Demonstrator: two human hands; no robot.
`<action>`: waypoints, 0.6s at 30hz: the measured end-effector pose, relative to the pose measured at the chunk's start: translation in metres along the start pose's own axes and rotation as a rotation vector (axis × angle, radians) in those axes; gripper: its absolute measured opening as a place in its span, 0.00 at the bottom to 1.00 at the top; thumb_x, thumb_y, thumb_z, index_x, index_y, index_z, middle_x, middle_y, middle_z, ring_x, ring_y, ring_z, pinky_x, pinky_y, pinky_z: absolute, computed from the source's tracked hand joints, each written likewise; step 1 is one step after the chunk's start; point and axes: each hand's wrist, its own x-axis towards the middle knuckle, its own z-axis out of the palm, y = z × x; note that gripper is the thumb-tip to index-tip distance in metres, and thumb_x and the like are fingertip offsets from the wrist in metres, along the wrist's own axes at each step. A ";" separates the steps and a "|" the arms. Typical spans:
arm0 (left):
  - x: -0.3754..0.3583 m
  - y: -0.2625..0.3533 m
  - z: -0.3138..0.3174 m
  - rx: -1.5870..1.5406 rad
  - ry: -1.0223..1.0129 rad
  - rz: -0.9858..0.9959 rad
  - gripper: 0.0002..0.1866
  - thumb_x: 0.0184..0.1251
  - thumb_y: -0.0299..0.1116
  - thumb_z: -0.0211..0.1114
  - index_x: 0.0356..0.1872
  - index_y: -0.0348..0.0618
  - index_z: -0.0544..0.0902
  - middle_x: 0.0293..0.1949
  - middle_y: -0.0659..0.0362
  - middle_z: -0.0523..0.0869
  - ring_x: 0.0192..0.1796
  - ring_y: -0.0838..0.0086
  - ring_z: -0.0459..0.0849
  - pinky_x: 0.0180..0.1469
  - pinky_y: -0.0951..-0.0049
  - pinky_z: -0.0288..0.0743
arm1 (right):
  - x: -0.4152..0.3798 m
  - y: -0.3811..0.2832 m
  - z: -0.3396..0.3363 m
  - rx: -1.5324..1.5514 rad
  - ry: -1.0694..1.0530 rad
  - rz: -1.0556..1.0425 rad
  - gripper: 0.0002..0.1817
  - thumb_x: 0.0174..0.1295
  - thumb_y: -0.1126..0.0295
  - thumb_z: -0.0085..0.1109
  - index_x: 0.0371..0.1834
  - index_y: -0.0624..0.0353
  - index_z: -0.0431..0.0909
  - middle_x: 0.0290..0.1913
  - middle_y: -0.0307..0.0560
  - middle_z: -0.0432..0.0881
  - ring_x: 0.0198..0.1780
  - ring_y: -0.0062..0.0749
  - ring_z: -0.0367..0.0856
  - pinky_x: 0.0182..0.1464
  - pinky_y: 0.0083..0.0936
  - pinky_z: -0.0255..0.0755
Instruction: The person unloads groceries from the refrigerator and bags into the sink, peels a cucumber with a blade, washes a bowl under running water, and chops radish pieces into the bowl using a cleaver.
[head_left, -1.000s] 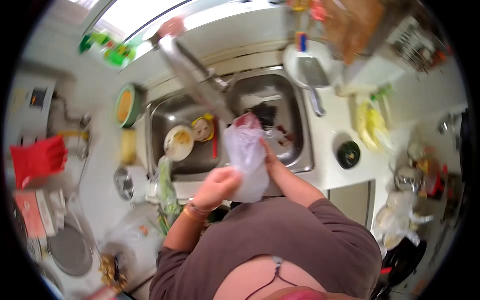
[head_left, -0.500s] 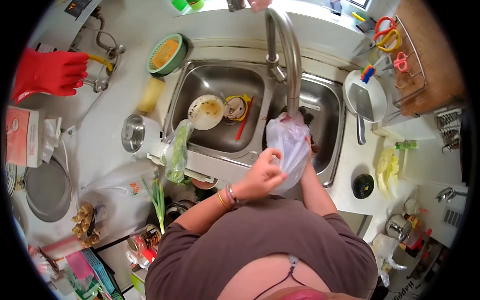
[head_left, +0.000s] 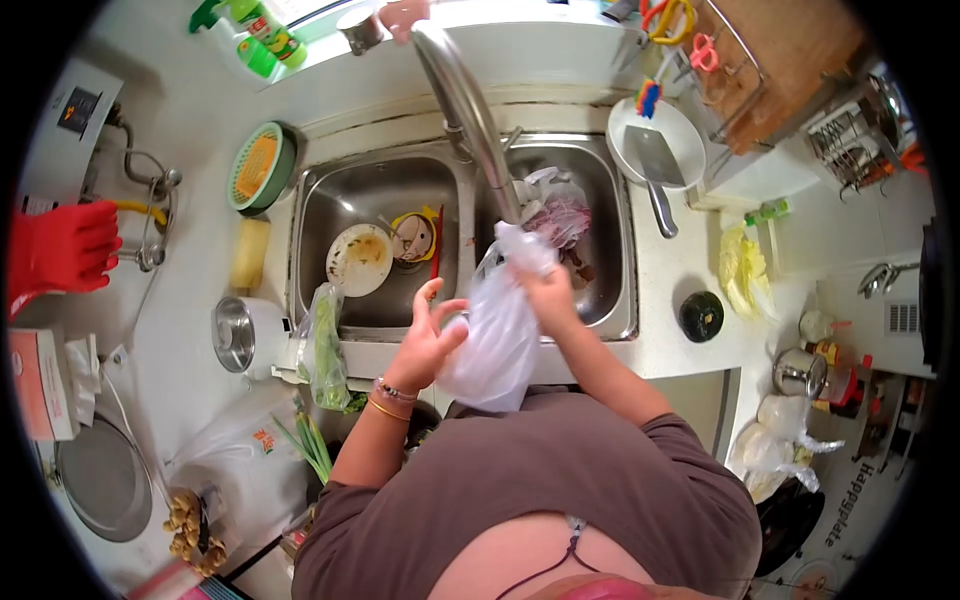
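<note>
My right hand [head_left: 548,296] is closed on the upper part of a white plastic bag [head_left: 497,345], which hangs in front of the sink's front edge. To the left of the bag, my left hand [head_left: 432,340] is open, its fingers spread and pointing up. Behind the bag, in the right basin [head_left: 610,290], a clear plastic wrapping with purplish-red contents [head_left: 560,222] lies beside some dark scraps. The steel faucet [head_left: 470,110] reaches over this basin, its spout just behind the bag.
The left basin [head_left: 330,200] holds a soiled white plate [head_left: 359,260] and a yellow cartoon-shaped item [head_left: 416,236]. A bagged green vegetable [head_left: 326,345] lies at the front edge. On the right, a cleaver [head_left: 654,165] rests across a white bowl [head_left: 685,130], near a dark round squash [head_left: 701,316].
My left hand has come off the bag and its fingers have spread. My right hand now grips the bag's top, and the bag has moved toward me. The purplish-red contents now show in the basin.
</note>
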 end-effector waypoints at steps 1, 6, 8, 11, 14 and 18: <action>-0.002 -0.012 -0.007 0.015 -0.100 -0.063 0.52 0.54 0.37 0.73 0.71 0.48 0.41 0.61 0.47 0.67 0.57 0.69 0.73 0.53 0.69 0.73 | -0.015 0.002 0.010 -0.072 -0.108 -0.041 0.16 0.60 0.71 0.61 0.51 0.64 0.76 0.45 0.43 0.81 0.45 0.25 0.79 0.48 0.23 0.73; -0.006 -0.033 -0.024 0.529 0.049 0.023 0.19 0.59 0.26 0.61 0.54 0.40 0.77 0.49 0.59 0.81 0.50 0.75 0.79 0.50 0.72 0.74 | -0.038 -0.014 0.018 -0.538 -0.697 -0.389 0.34 0.57 0.58 0.66 0.62 0.67 0.66 0.68 0.57 0.56 0.60 0.40 0.72 0.55 0.27 0.71; -0.014 -0.030 -0.049 0.341 0.165 -0.002 0.12 0.61 0.22 0.53 0.41 0.38 0.83 0.36 0.63 0.85 0.38 0.80 0.80 0.41 0.77 0.74 | -0.032 -0.025 -0.008 -0.245 -0.729 0.076 0.35 0.55 0.56 0.67 0.61 0.67 0.67 0.66 0.56 0.62 0.60 0.40 0.72 0.57 0.30 0.70; -0.039 -0.015 -0.085 0.401 0.396 -0.030 0.12 0.63 0.24 0.53 0.40 0.37 0.84 0.32 0.65 0.84 0.31 0.87 0.76 0.31 0.85 0.68 | 0.014 0.006 -0.092 -0.759 -0.149 0.025 0.31 0.49 0.61 0.70 0.54 0.64 0.72 0.57 0.51 0.72 0.55 0.47 0.75 0.56 0.34 0.70; -0.059 -0.043 -0.124 0.063 0.340 0.022 0.13 0.67 0.35 0.57 0.27 0.38 0.83 0.24 0.70 0.80 0.24 0.88 0.70 0.25 0.81 0.62 | 0.046 0.028 -0.120 -1.507 -0.034 -0.320 0.24 0.48 0.65 0.67 0.49 0.61 0.75 0.53 0.51 0.75 0.52 0.47 0.75 0.52 0.35 0.70; -0.072 -0.044 -0.100 0.471 0.530 -0.071 0.15 0.61 0.34 0.61 0.17 0.39 0.76 0.15 0.65 0.72 0.20 0.78 0.68 0.24 0.73 0.61 | 0.071 0.075 -0.137 -1.953 -0.165 -0.803 0.15 0.52 0.67 0.57 0.43 0.57 0.78 0.54 0.51 0.75 0.51 0.43 0.75 0.51 0.37 0.66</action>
